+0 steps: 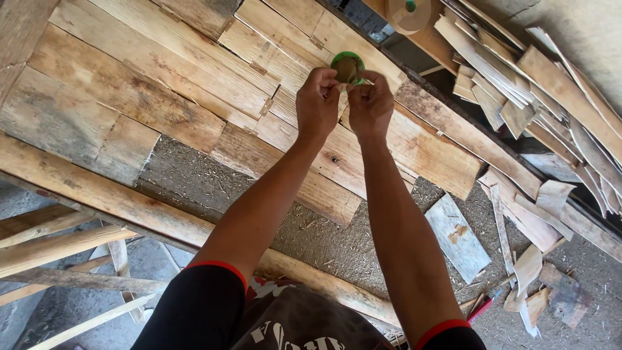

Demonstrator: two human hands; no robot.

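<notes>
A roll of tape with a green core (348, 65) was held above a workbench of pieced veneer sheets (194, 84), pinched between the left hand (317, 100) and the right hand (370, 104), fingertips pressed on its brown strip. The step in hand appeared to be freeing the tape's end; the next move would call for a steady pull along a seam. Veneer offcuts (518, 84) lay heaped at the right
</notes>
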